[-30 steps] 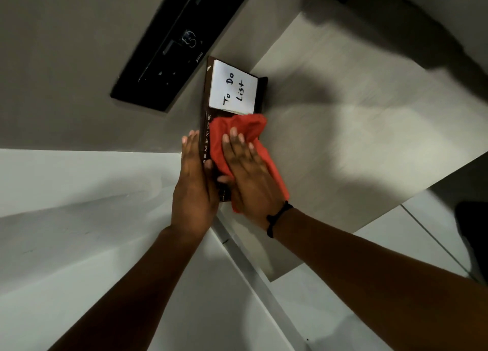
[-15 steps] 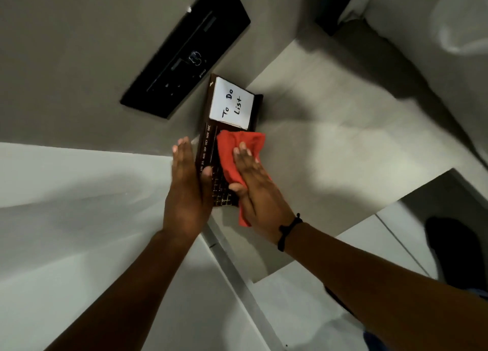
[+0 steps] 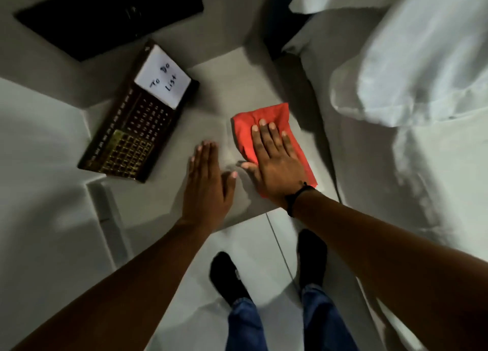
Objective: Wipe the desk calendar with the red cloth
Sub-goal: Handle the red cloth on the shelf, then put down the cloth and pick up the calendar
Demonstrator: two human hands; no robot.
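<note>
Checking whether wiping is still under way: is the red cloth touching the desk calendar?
Apart. The head view shows bare table between the red cloth, flat under the right hand, and the desk calendar.

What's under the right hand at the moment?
The red cloth lies flat on the grey tabletop, pressed under the right hand. The cloth's middle is covered by the palm, so anything beneath it cannot be seen. The desk calendar sits apart, uncovered.

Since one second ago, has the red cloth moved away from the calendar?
Yes. The cloth lay on the calendar before; now it lies flat on the table to its right, apart from it, under the right hand.
</note>
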